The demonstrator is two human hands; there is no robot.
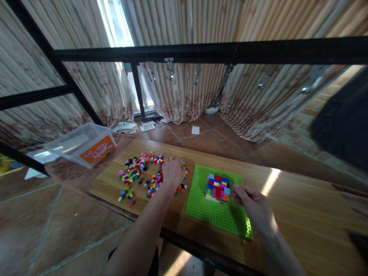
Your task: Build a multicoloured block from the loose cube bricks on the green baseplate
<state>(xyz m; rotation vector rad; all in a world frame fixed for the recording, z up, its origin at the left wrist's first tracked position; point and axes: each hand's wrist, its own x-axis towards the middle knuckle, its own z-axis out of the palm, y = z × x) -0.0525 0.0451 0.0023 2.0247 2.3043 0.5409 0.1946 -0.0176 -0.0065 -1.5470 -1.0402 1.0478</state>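
On a light green studded baseplate point(198, 191) stands a small block-shaped build point(218, 188) of many-coloured toy bricks, with a pink and red patch in its front. My right hand point(253, 203) is just right of the build, fingers pinched together. Anything between those fingertips is too small to make out, and I cannot tell whether they touch the build. Left of the baseplate, my left hand point(173, 172) reaches down into a spread of small loose bricks point(153, 183). Its fingertips point into the bricks and are hidden, so its grip does not show.
A clear plastic box point(83, 143) with an orange label stands past the left end of the wooden table point(296, 214). A black metal frame point(201, 53) crosses behind, before long curtains point(189, 92). Papers point(147, 126) lie on the tiled floor. Something dark point(342, 119) is at the right.
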